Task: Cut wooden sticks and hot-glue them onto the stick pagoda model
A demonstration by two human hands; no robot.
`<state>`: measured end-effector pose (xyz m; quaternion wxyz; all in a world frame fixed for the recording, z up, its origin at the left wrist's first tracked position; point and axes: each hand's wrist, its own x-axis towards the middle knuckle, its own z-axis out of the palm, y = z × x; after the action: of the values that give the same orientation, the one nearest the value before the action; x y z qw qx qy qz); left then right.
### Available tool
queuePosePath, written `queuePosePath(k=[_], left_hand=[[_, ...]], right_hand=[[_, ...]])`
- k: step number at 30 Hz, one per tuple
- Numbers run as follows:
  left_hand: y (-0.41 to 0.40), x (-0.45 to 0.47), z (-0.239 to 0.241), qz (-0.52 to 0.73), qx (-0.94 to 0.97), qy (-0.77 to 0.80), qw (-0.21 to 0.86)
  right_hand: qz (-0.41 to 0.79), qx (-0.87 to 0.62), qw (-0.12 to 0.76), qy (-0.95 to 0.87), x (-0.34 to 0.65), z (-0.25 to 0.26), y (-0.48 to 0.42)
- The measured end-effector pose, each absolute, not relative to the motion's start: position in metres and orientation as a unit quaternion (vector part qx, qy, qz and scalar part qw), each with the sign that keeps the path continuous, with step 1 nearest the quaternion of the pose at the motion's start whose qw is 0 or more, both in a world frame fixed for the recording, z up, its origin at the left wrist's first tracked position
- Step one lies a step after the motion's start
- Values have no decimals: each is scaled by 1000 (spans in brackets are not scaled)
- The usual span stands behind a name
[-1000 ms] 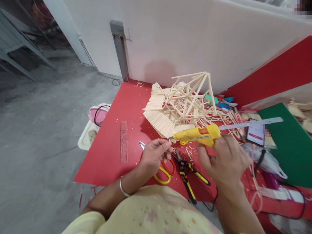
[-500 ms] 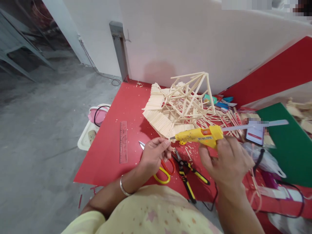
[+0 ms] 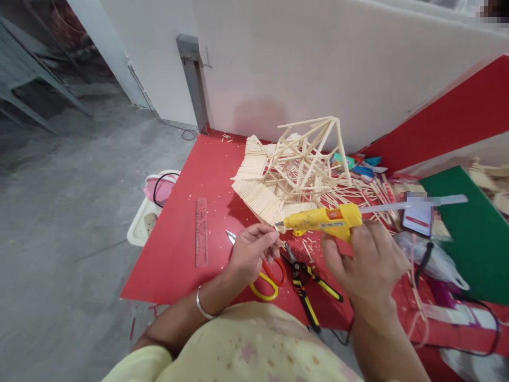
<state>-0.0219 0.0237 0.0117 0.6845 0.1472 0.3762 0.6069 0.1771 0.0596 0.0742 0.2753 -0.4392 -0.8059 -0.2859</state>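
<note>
My right hand (image 3: pixel 368 262) grips a yellow hot glue gun (image 3: pixel 324 220), with a long clear glue stick (image 3: pixel 384 207) sticking out of its back. The gun's nozzle points left, just above the fingertips of my left hand (image 3: pixel 254 249). Those fingers are pinched together; whatever lies between them is too small to make out. Directly beyond the nozzle stands a wooden stick model (image 3: pixel 304 159), with flat panels of sticks laid side by side (image 3: pixel 258 199) and an open frame on top. Scissors (image 3: pixel 264 286) with red and yellow handles lie partly under my left hand.
Black-and-yellow cutters (image 3: pixel 304 297) lie on the red table (image 3: pixel 175 239) between my hands. A clear ruler (image 3: pixel 201 232) is at the left. Loose sticks (image 3: pixel 369 196), a phone (image 3: pixel 417 216), a plastic bag (image 3: pixel 433 257) and a green board (image 3: pixel 469 228) occupy the right side.
The glue gun has shifted very slightly left with my right hand, its nozzle still by my left fingertips. My left hand looks nearly still.
</note>
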Motion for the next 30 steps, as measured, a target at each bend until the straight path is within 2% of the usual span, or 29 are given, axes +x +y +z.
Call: queuePosePath(k=[30], left_hand=[[27,-20,2,619,169,377,668]], right_hand=[[-317,-427,280,-799,174,77,61]])
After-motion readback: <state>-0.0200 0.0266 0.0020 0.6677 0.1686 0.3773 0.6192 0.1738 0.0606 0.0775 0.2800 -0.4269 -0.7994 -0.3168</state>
